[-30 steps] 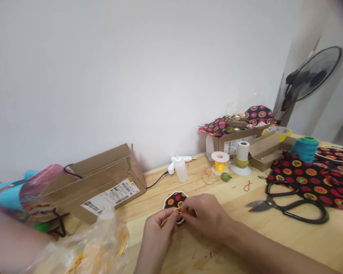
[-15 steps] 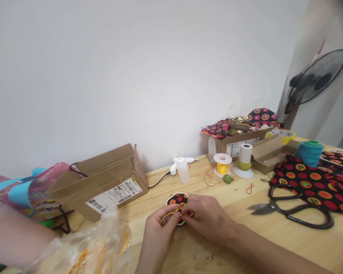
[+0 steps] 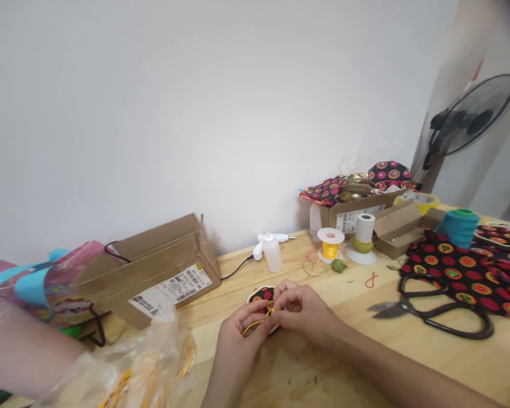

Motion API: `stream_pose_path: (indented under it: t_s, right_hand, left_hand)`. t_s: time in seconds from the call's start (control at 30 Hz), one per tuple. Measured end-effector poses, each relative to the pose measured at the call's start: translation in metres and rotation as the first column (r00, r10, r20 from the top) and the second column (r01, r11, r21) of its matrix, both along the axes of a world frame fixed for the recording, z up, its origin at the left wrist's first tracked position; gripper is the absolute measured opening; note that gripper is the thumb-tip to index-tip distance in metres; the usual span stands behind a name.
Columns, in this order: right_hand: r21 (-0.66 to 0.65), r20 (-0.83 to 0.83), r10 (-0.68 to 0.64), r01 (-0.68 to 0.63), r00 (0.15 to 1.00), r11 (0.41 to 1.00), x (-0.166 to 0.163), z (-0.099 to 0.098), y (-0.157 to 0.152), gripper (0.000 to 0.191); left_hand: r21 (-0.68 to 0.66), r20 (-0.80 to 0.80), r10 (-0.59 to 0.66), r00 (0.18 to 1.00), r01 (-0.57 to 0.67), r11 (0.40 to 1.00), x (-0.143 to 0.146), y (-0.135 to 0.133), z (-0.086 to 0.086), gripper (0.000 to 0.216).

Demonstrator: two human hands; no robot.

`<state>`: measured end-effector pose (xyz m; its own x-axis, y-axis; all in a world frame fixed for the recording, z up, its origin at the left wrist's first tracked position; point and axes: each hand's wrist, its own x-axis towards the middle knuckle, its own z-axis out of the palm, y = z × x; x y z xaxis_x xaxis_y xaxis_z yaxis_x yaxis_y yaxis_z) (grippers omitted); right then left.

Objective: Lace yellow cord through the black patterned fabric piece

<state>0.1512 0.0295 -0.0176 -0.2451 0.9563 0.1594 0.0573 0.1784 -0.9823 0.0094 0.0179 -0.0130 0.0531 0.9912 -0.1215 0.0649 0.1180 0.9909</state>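
Both of my hands meet over a small black patterned fabric piece with a pale rim, lying on the wooden table. My left hand pinches a yellow cord between thumb and forefinger. A loop of that cord stands up where the fingertips come together. My right hand is closed at the fingertips on the same cord, close to the left thumb. The lower part of the fabric piece is hidden behind the fingers.
Black-handled scissors lie at the right beside patterned cloth. Behind stand a yellow cord spool, a green cord spool and a white bottle. To the left are a cardboard box and a plastic bag.
My right hand has shifted slightly, its fingers now curled higher beside the fabric piece. The yellow cord now shows a raised loop between the fingertips.
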Motion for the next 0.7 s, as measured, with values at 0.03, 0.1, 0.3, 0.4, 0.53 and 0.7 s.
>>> stream_pose_path:
  t_s: [0.03, 0.1, 0.3, 0.4, 0.53, 0.7]
  right_hand:
    - [-0.031, -0.081, 0.036, -0.039, 0.996, 0.999, 0.002, 0.003, 0.0, 0.007]
    - [-0.051, -0.247, 0.123, -0.14, 0.961, 0.989, 0.012, 0.012, -0.001, 0.009]
    - [-0.093, -0.207, 0.339, -0.364, 0.918, 0.927, 0.056, 0.037, -0.003, 0.05]
    - [-0.022, -0.054, 0.348, -0.349, 0.936, 0.937, 0.056, 0.039, -0.003, 0.057]
    - [0.226, 0.431, -0.011, -0.097, 0.902, 0.969, 0.032, 0.027, -0.002, 0.035]
    - [0.245, 0.626, -0.075, -0.104, 0.777, 0.964, 0.017, 0.01, 0.0, 0.013]
  left_hand:
    - [0.003, -0.004, 0.004, 1.0, -0.004, 1.0, -0.001, 0.0, -0.001, 0.032]
    - [0.018, -0.008, 0.012, 1.0, -0.011, 1.0, -0.002, 0.001, -0.002, 0.03]
    - [0.024, -0.075, 0.071, 0.995, -0.07, 0.997, 0.001, -0.002, 0.001, 0.024]
    - [0.021, -0.114, 0.043, 0.993, -0.041, 0.999, 0.003, -0.004, 0.005, 0.021]
    - [0.052, -0.109, 0.02, 0.994, -0.014, 0.999, 0.002, -0.002, 0.004, 0.018]
    - [-0.038, -0.081, 0.016, 0.997, -0.019, 0.999, 0.0, 0.0, -0.001, 0.021]
